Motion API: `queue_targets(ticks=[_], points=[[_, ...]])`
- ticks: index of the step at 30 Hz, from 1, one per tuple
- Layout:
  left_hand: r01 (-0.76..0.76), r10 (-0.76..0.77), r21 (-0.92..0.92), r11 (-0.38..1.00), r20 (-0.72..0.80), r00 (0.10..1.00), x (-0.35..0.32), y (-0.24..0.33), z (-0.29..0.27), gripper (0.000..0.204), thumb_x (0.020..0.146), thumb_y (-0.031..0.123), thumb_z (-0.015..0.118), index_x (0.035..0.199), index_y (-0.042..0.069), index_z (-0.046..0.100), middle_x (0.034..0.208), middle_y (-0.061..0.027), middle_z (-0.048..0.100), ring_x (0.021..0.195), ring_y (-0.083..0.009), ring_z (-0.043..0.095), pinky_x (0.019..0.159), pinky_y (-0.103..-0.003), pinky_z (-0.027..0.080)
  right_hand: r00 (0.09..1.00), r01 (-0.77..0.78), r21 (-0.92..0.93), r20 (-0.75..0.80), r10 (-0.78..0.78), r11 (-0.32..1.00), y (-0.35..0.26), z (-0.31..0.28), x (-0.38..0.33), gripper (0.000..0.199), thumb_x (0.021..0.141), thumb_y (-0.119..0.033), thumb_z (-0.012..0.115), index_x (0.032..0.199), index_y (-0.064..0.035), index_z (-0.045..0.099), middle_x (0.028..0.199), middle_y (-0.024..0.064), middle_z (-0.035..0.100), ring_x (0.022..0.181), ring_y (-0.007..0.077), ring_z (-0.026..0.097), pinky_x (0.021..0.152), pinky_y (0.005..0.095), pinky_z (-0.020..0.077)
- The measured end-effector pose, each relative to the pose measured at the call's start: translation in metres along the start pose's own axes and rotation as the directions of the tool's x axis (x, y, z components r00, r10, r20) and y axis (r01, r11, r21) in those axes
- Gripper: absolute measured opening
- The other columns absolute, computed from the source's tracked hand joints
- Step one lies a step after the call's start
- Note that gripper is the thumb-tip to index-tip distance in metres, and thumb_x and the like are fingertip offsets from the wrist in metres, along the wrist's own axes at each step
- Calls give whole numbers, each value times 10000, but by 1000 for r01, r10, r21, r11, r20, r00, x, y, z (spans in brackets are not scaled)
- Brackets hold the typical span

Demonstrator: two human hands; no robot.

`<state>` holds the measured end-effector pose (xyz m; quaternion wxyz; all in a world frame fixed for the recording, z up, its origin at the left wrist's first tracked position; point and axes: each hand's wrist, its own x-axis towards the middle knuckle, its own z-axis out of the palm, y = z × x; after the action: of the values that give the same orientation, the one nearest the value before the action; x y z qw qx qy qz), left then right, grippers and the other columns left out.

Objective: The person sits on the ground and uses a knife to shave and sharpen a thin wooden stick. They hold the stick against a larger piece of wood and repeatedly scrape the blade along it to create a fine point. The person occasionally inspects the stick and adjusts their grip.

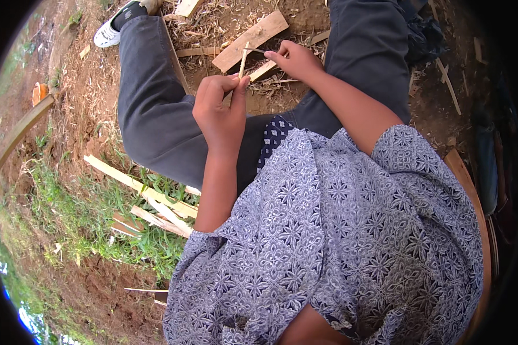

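My left hand (218, 109) pinches a thin pale wooden stick (243, 62) near its lower end, so that it points up and away from me. In my right hand (296, 60) is a small knife (255, 50); the fingers wrap its handle, which is mostly hidden. Its narrow dark blade reaches left and meets the stick close to the upper tip. Both hands are raised between my spread legs. Just beyond them a flat wooden board (259, 37) lies on the ground.
Shavings and wood offcuts (198, 52) litter the brown soil around the board. Split wooden strips (138, 187) lie on grass to my left. A curved-looking wooden pole (17, 132) and an orange object (39, 93) are farther left. Black plastic (426, 40) sits beyond my right leg.
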<state>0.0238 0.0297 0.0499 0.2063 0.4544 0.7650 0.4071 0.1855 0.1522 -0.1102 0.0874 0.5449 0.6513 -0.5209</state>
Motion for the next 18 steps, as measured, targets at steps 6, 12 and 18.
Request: queue_targets(ticks=[6, 12, 18], points=[[10, -10, -11, 1000, 15, 1000, 2, -2, -1, 164, 910, -18, 813, 891, -24, 650, 895, -92, 696, 882, -151, 726, 788, -270, 594, 990, 104, 135, -112, -89, 985, -8, 5, -3, 551, 920, -641, 713, 957, -92, 698, 820, 95, 737, 769, 224, 727, 701, 393, 550], [-62, 63, -4, 998, 70, 996, 1, 0, 2, 164, 877, -38, 824, 873, -27, 660, 910, -111, 716, 896, -190, 742, 770, -282, 594, 975, 219, 130, 4, -221, 967, -27, -1, -17, 567, 913, -658, 713, 957, -93, 716, 784, 90, 735, 745, 226, 732, 690, 392, 554], [-117, 113, 43, 992, 81, 990, 0, 5, 5, 167, 858, -42, 832, 852, -31, 665, 882, -118, 721, 882, -216, 750, 736, -310, 577, 998, 64, -13, -15, -64, 998, -12, 1, -5, 541, 921, -660, 697, 930, -119, 698, 800, 76, 727, 780, 231, 730, 696, 423, 538]])
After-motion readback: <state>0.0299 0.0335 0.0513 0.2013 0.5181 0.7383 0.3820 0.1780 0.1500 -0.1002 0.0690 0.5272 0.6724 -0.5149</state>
